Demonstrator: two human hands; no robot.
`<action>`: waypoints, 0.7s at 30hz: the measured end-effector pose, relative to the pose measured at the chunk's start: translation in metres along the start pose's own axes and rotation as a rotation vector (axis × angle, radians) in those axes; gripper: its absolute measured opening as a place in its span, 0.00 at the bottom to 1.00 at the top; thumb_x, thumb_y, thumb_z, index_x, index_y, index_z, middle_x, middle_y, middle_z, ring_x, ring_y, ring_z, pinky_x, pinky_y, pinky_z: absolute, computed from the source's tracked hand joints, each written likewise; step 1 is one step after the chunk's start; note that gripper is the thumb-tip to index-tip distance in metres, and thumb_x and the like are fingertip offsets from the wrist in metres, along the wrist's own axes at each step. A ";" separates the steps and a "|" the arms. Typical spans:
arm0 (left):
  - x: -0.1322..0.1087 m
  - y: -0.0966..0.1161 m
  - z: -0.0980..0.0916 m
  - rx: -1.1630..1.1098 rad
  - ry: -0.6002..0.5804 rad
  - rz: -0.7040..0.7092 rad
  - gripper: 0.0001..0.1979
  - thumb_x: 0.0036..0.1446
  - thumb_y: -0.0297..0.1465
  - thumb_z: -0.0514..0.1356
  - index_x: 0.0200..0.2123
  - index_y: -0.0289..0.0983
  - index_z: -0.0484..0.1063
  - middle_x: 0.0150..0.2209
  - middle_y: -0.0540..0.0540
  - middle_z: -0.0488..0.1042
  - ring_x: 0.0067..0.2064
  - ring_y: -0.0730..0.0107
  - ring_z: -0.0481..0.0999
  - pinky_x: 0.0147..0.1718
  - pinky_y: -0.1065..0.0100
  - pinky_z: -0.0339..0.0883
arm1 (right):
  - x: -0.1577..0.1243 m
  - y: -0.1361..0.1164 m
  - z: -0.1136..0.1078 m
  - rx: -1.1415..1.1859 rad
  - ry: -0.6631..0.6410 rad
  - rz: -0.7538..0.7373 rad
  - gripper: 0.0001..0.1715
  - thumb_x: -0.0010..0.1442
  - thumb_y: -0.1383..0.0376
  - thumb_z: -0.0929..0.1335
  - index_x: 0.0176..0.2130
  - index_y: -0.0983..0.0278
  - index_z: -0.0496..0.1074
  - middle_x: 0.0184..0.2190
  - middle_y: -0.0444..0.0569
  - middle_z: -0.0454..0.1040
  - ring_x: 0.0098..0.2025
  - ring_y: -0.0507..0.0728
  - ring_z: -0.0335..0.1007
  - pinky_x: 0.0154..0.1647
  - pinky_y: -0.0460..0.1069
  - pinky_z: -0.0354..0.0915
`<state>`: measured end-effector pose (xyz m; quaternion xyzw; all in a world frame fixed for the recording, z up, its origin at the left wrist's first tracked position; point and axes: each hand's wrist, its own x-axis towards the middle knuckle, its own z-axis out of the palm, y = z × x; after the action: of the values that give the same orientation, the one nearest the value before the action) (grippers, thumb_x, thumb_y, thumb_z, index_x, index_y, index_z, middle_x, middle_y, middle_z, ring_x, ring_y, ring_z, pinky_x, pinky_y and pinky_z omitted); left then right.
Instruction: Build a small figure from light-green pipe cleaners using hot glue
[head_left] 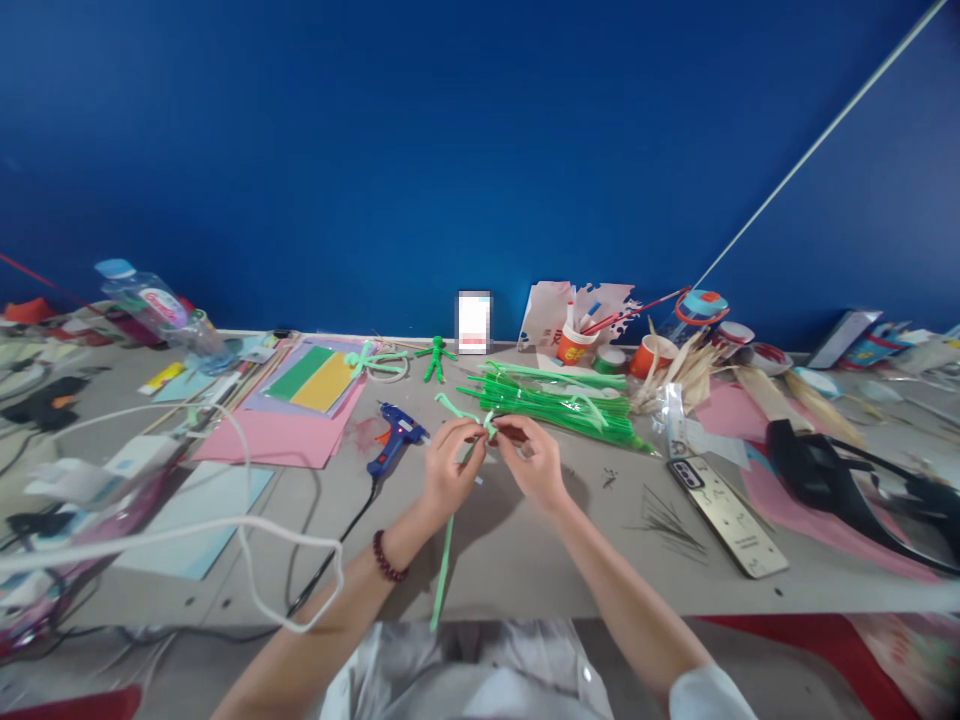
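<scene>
Fingers (469, 432) of both hands are pinching a pale green fuzzy stem (445, 560) above a grey table (592, 560), thumb and forefinger closing on it from either side; the left hand (454, 467) is bending inward at the wrist, its knuckles turning upward, while the right hand (534, 462) is mirroring it, the fingertips of the two nearly meeting; both forearms are slanting in from the lower edge of the view and converging over the tabletop, the left wearing a dark red beaded bracelet (388, 557); one length of the stem is trailing below the left hand toward the table's near edge, and paler ends are sticking up around the fingertips; just beyond the hands, a clear plastic bag (637, 440) is holding a bundle of bright green stems (555, 408); behind it, a red paper cup (576, 348) is standing with pens and red-handled tools (619, 315) leaning out of its mouth; a second orange-red cup (651, 356) is sitting to its right beside pale dried husks (675, 385), its contents hard to make out; at far left, a clear bottle (161, 305) with a blue cap is appearing to lean; a blue glue gun (394, 437) is lying near the left hand, and a small green figure (435, 360) is resting by the blue wall (360, 150).
</scene>
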<state>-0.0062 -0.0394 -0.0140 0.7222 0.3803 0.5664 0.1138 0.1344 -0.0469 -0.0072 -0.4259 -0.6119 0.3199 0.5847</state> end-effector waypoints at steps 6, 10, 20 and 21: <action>0.000 -0.001 0.001 -0.016 -0.010 0.011 0.05 0.57 0.25 0.55 0.36 0.36 0.70 0.34 0.44 0.73 0.39 0.69 0.72 0.41 0.66 0.68 | 0.003 0.007 -0.004 -0.014 -0.024 -0.007 0.07 0.58 0.66 0.65 0.34 0.61 0.73 0.33 0.48 0.74 0.30 0.53 0.73 0.34 0.48 0.70; 0.000 -0.003 0.002 -0.023 -0.015 -0.004 0.05 0.56 0.25 0.57 0.36 0.36 0.71 0.35 0.44 0.73 0.39 0.69 0.73 0.40 0.67 0.68 | 0.004 0.006 -0.004 -0.005 -0.010 0.010 0.06 0.58 0.66 0.65 0.34 0.61 0.73 0.33 0.48 0.74 0.31 0.53 0.73 0.34 0.48 0.70; 0.000 -0.002 0.004 -0.022 0.035 -0.067 0.03 0.55 0.27 0.58 0.33 0.36 0.72 0.33 0.45 0.74 0.37 0.69 0.74 0.38 0.67 0.69 | -0.002 0.002 0.004 -0.100 0.072 -0.039 0.07 0.53 0.66 0.68 0.35 0.63 0.72 0.33 0.49 0.76 0.32 0.54 0.74 0.36 0.48 0.72; 0.000 -0.002 0.004 -0.027 0.030 -0.071 0.03 0.55 0.27 0.58 0.33 0.36 0.72 0.33 0.45 0.74 0.37 0.69 0.74 0.37 0.67 0.69 | -0.002 0.001 0.003 -0.145 0.079 -0.065 0.06 0.54 0.66 0.67 0.35 0.63 0.73 0.33 0.49 0.76 0.32 0.54 0.74 0.35 0.48 0.72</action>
<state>-0.0034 -0.0369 -0.0164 0.6982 0.3996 0.5778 0.1378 0.1311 -0.0475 -0.0097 -0.4594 -0.6234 0.2384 0.5861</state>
